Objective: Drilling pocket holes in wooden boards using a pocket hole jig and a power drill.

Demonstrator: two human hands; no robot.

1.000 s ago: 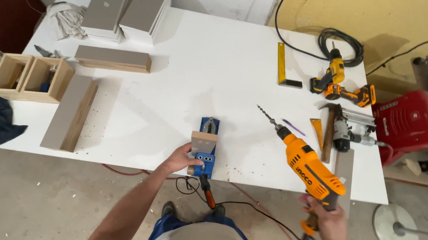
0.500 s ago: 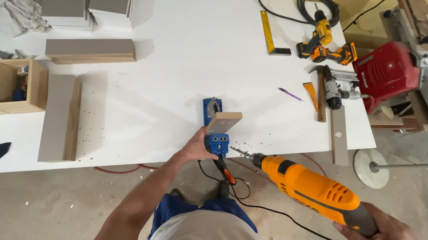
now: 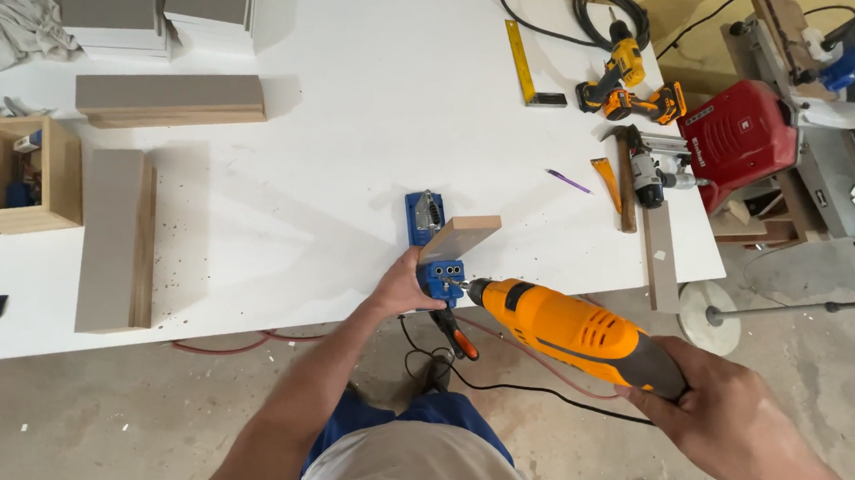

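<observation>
- Orange corded drill sits in the right hand, whose fingers wrap tight around the dark grip at its rear end; the drill lies nearly level, its nose pointing left.
- Its chuck meets the blue drilling jig at the near edge of the white worktop, the bit entering the jig's face.
- Left hand is closed against the jig and the lower end of a small wooden board, which stands tilted in the jig, its upper end leaning away to the right.
- Just behind the board lies a blue clamp base flat on the worktop.
- A red-and-black handled tool hangs below the jig off the worktop's edge, with a black cord trailing over the concrete floor.
- Further left, a long grey-faced panel lies flat, and an open wooden box stands beside it.
- Far right of the worktop: a yellow cordless drill, a yellow square, a hammer and a purple pencil.
- A red machine stands just off the worktop's right side.
</observation>
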